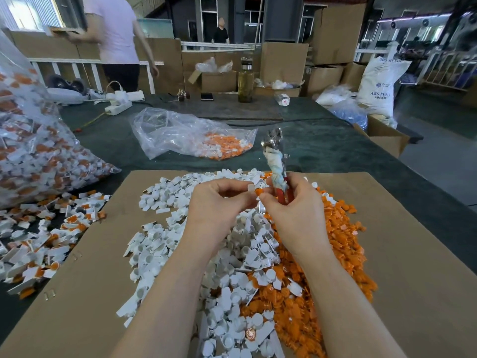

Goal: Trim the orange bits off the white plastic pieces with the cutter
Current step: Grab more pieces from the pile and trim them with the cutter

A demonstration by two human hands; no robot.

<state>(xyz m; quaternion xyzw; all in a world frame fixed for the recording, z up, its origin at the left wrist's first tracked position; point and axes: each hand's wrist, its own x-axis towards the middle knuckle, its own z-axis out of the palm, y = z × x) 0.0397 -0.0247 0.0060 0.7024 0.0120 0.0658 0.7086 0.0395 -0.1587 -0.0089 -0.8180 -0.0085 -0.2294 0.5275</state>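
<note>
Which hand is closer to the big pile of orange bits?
Right. The right hand, gripping the cutter, hangs over the orange pile's edge; the left hand is over the white pieces.

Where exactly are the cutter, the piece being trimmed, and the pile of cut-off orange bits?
cutter (275, 161): head view, on its cloth-wrapped handle above the right hand.
white piece (251, 187): head view, on its white body between the fingertips.
orange pile (343, 244): head view, mid-heap on the cardboard.

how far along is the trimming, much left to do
Done: a white pile and an orange pile on the cardboard. In hand: the left hand pinches a piece; the right hand holds the cutter. Left: untrimmed pieces and a full bag.
</note>
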